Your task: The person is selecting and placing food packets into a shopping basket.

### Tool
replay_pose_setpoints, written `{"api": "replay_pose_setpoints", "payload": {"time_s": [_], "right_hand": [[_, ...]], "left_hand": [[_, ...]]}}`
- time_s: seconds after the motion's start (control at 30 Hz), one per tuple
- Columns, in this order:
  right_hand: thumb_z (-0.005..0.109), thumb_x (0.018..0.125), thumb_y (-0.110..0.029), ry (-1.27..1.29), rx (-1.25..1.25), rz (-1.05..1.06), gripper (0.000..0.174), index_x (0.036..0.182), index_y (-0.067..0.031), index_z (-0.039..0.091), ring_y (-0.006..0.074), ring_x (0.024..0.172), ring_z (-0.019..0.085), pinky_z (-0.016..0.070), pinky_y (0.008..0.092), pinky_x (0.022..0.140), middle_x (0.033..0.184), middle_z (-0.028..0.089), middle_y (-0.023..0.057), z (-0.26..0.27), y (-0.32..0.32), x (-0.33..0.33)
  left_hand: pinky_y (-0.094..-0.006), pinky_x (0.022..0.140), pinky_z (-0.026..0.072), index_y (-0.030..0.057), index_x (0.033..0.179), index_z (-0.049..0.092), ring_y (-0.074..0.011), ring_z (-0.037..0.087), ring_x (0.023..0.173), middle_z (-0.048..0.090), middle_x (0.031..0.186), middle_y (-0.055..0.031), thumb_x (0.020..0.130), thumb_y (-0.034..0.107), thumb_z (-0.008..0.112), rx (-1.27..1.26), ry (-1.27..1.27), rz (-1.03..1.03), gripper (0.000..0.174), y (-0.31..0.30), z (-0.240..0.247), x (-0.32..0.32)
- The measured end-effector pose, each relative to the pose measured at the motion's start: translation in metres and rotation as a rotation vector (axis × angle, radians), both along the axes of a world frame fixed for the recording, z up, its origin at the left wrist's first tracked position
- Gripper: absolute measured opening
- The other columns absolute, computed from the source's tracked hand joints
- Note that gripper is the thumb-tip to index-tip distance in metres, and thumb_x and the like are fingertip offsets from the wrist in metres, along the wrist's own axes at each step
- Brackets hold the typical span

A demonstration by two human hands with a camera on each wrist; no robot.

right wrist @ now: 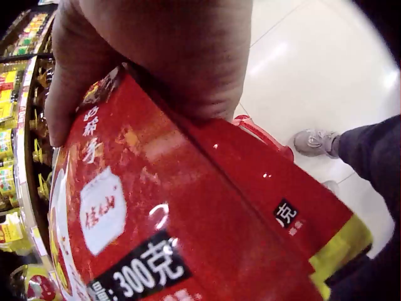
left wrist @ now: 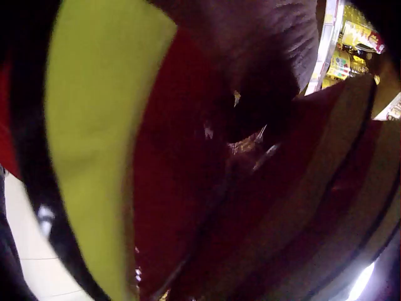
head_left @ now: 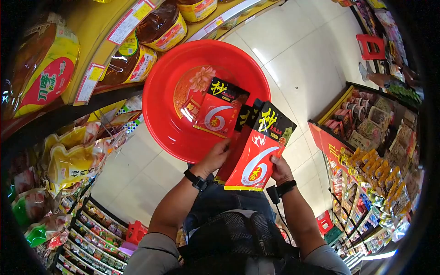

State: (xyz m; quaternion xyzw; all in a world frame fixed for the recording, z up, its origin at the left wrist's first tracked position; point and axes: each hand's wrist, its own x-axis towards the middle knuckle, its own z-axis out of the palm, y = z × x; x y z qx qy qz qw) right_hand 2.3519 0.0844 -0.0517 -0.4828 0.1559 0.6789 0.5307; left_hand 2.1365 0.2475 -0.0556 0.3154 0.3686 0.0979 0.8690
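Several red and black seasoning packets (head_left: 259, 156) with a large white 6 are held together in front of the person's body. My right hand (head_left: 281, 169) grips them at the right edge, its thumb on the front packet. At their left side my left hand (head_left: 215, 158) holds the packets behind, its fingers partly hidden. In the right wrist view, the right hand (right wrist: 156, 50) is around red packets (right wrist: 156, 188) marked 300克. The left wrist view is filled by dark red packets (left wrist: 182, 138) below the left hand (left wrist: 269, 37). A matching packet (head_left: 217, 110) lies inside the red basin (head_left: 160, 133).
Shelves with large oil bottles (head_left: 158, 27) stand beyond the basin to the left. Hanging bagged goods (head_left: 73, 160) are nearer on the left. At right is a display bin of packaged food (head_left: 376, 123). A red stool (head_left: 370, 47) stands farther back on the tiled floor (head_left: 293, 55).
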Motion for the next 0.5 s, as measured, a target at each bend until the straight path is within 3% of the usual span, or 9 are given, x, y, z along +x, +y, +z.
{"api": "replay_pose_setpoints", "payload": {"time_s": [0.1, 0.17, 0.2, 0.23, 0.33, 0.37, 0.43, 0.47, 0.5], "right_hand": [[0.082, 0.064, -0.021, -0.016, -0.011, -0.041, 0.072, 0.125, -0.0044, 0.048, 0.0250, 0.108, 0.058, 0.0466, 0.0396, 0.096, 0.118, 0.060, 0.0073, 0.000, 0.001, 0.004], [0.082, 0.064, -0.020, -0.025, 0.004, -0.005, 0.071, 0.124, -0.0042, 0.049, 0.0250, 0.107, 0.059, 0.0470, 0.0397, 0.095, 0.116, 0.060, 0.0072, 0.001, 0.001, 0.011], [0.083, 0.063, -0.020, -0.030, 0.021, 0.033, 0.070, 0.123, -0.0040, 0.049, 0.0250, 0.106, 0.059, 0.0475, 0.0397, 0.094, 0.115, 0.061, 0.0071, 0.001, -0.001, 0.013], [0.082, 0.063, -0.018, -0.031, 0.025, 0.043, 0.069, 0.122, -0.0036, 0.050, 0.0250, 0.104, 0.060, 0.0480, 0.0398, 0.093, 0.113, 0.062, 0.0071, 0.001, -0.001, 0.014], [0.083, 0.062, -0.018, -0.017, 0.017, 0.043, 0.070, 0.122, -0.0033, 0.050, 0.0249, 0.104, 0.060, 0.0482, 0.0398, 0.093, 0.113, 0.062, 0.0075, -0.002, -0.014, 0.016], [0.083, 0.062, -0.018, -0.013, 0.011, 0.028, 0.070, 0.122, -0.0031, 0.050, 0.0251, 0.105, 0.060, 0.0483, 0.0398, 0.093, 0.113, 0.062, 0.0080, 0.002, -0.016, 0.015], [0.083, 0.062, -0.019, 0.019, 0.019, 0.018, 0.071, 0.123, -0.0026, 0.050, 0.0252, 0.106, 0.060, 0.0483, 0.0397, 0.093, 0.115, 0.062, 0.0084, -0.001, -0.031, 0.015], [0.083, 0.062, -0.018, 0.032, 0.018, 0.008, 0.071, 0.123, -0.0024, 0.049, 0.0253, 0.107, 0.060, 0.0482, 0.0397, 0.093, 0.115, 0.061, 0.0085, -0.005, -0.042, 0.016], [0.083, 0.062, -0.018, 0.034, 0.013, 0.004, 0.071, 0.123, -0.0024, 0.049, 0.0253, 0.107, 0.060, 0.0482, 0.0397, 0.093, 0.115, 0.061, 0.0085, -0.009, -0.051, 0.015]], "left_hand": [[-0.0269, 0.093, 0.0421, 0.0028, 0.122, 0.051, -0.0115, 0.053, 0.107, 0.060, 0.113, -0.0041, 0.094, 0.010, 0.048, 0.107, -0.046, -0.123, 0.029, 0.011, -0.018, -0.002], [-0.0263, 0.087, 0.0435, 0.0054, 0.111, 0.057, -0.0094, 0.054, 0.098, 0.060, 0.104, -0.0026, 0.096, 0.024, 0.049, -0.048, 0.046, -0.286, 0.025, 0.033, -0.046, -0.006], [-0.0251, 0.081, 0.0431, 0.0079, 0.100, 0.058, -0.0081, 0.053, 0.089, 0.059, 0.094, 0.0008, 0.095, 0.035, 0.051, -0.044, 0.037, -0.130, 0.029, 0.050, -0.047, -0.001], [-0.0289, 0.075, 0.0456, 0.0059, 0.096, 0.057, -0.0097, 0.055, 0.083, 0.060, 0.089, -0.0016, 0.093, 0.036, 0.054, 0.048, 0.074, -0.032, 0.030, 0.056, -0.097, -0.004], [-0.0390, 0.066, 0.0487, 0.0003, 0.090, 0.055, -0.0198, 0.060, 0.076, 0.060, 0.084, -0.0140, 0.085, 0.038, 0.065, 0.505, 0.798, -0.020, 0.040, 0.095, -0.163, -0.024], [-0.0390, 0.068, 0.0486, -0.0010, 0.090, 0.054, -0.0275, 0.060, 0.077, 0.059, 0.083, -0.0160, 0.080, 0.038, 0.070, 0.713, 0.898, 0.006, 0.044, 0.096, -0.199, -0.037], [-0.0396, 0.071, 0.0485, -0.0013, 0.090, 0.053, -0.0304, 0.061, 0.080, 0.060, 0.084, -0.0172, 0.077, 0.038, 0.072, 0.652, 0.882, -0.079, 0.046, 0.094, -0.247, -0.044], [-0.0402, 0.073, 0.0484, -0.0017, 0.091, 0.053, -0.0334, 0.061, 0.083, 0.060, 0.086, -0.0184, 0.075, 0.038, 0.074, 0.605, 0.857, -0.161, 0.048, 0.095, -0.247, -0.041], [-0.0408, 0.078, 0.0474, -0.0022, 0.091, 0.053, -0.0348, 0.060, 0.090, 0.061, 0.093, -0.0208, 0.072, 0.039, 0.075, 0.806, 0.979, -0.186, 0.051, 0.088, -0.246, -0.034]]}}
